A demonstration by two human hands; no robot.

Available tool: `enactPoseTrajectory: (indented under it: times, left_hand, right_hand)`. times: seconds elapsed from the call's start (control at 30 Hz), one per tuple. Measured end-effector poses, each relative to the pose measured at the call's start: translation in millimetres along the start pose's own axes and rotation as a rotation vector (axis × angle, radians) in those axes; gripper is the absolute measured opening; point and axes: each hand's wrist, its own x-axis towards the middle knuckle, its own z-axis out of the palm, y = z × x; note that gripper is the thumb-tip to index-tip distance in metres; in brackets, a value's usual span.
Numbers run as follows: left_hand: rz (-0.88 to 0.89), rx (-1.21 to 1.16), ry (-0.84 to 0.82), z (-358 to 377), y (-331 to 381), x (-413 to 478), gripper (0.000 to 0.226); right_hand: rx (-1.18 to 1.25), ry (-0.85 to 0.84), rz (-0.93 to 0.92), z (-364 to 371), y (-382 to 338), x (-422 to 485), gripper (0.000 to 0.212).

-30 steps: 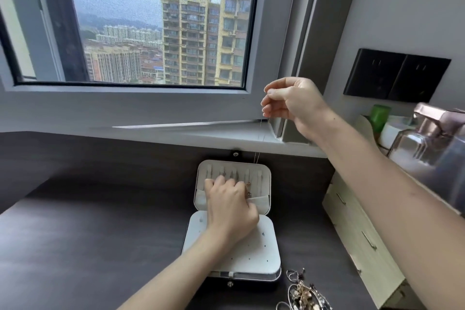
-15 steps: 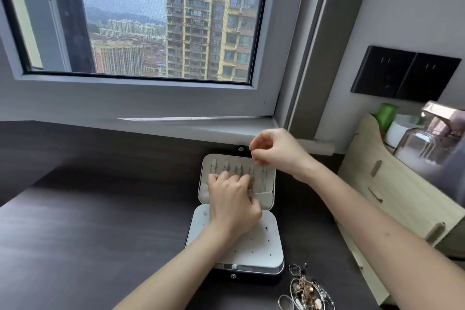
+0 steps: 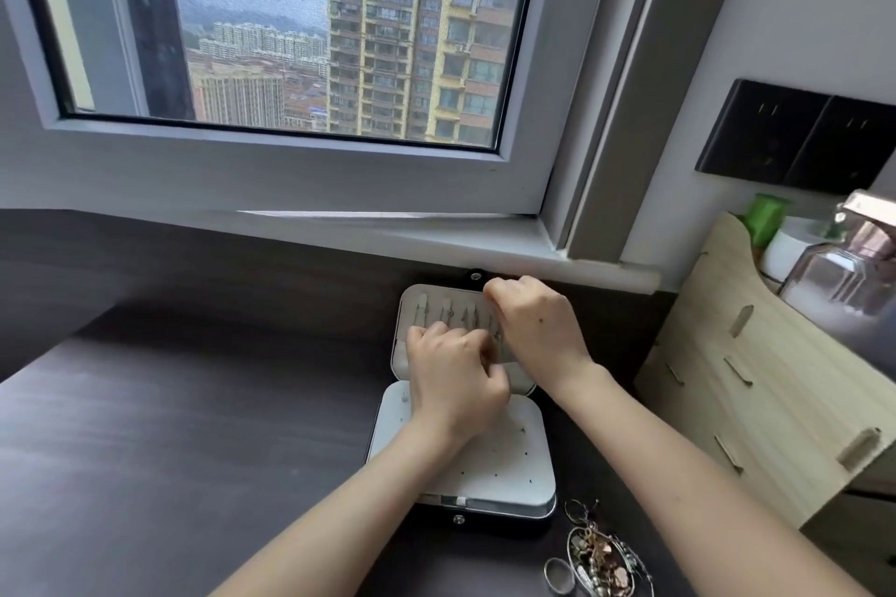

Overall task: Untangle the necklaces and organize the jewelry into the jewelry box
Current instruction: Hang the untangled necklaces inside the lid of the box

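Note:
A white jewelry box (image 3: 509, 465) lies open on the dark desk, its lid (image 3: 426, 301) leaning back against the wall with a row of necklace hooks. My left hand (image 3: 451, 378) sits over the hinge, its curled fingers holding the lower end of a thin necklace (image 3: 496, 335) against the lid pocket. My right hand (image 3: 538, 330) is at the lid's upper right edge, fingertips pinching the chain's top end by the hooks. Most of the chain is hidden between the two hands. A tangled pile of jewelry (image 3: 599, 557) lies right of the box's front corner.
A loose ring (image 3: 557, 574) lies beside the pile. A pale wooden organizer (image 3: 756, 378) stands at the right, holding a glass bottle (image 3: 843, 267) and a green container (image 3: 766, 216). The window sill (image 3: 436, 242) runs just above the lid. Black sockets (image 3: 800, 136) are on the wall.
My right hand has come down from high by the window frame to the lid's top edge, bringing the chain with it. The left hand has stayed on the lid.

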Motion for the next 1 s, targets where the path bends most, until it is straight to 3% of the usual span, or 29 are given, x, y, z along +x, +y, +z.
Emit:
enactPoseTrajectory:
  times: [0.23, 0.33, 0.47, 0.63, 0.8, 1.0]
  left_hand:
    - [-0.012, -0.042, 0.008, -1.4, -0.4, 0.0, 0.015]
    - [-0.018, -0.052, 0.008, -1.2, -0.6, -0.5, 0.01]
    - [-0.001, -0.059, 0.028, -1.8, -0.3, -1.1, 0.005]
    - [0.015, -0.046, 0.034, -0.4, -2.1, -0.9, 0.003]
    - [0.028, -0.036, 0.052, 0.3, -3.7, -1.1, 0.019]
    - [0.056, -0.024, 0.078, 0.8, -3.8, -1.3, 0.02]
  right_hand:
    - [-0.11, 0.071, -0.023, 7.2, -4.4, -6.1, 0.012]
    - [0.061, 0.063, 0.11, 9.5, -7.2, -6.5, 0.024]
    - [0.275, 0.015, 0.372, 5.9, -11.1, -2.9, 0.014]
    - [0.38, -0.025, 0.604, 3.6, -6.0, 3.9, 0.019]
    - [0.387, -0.126, 0.655, -3.1, -3.6, 3.1, 0.02]
    - [0.399, -0.166, 0.686, -17.2, -1.4, -3.7, 0.02]
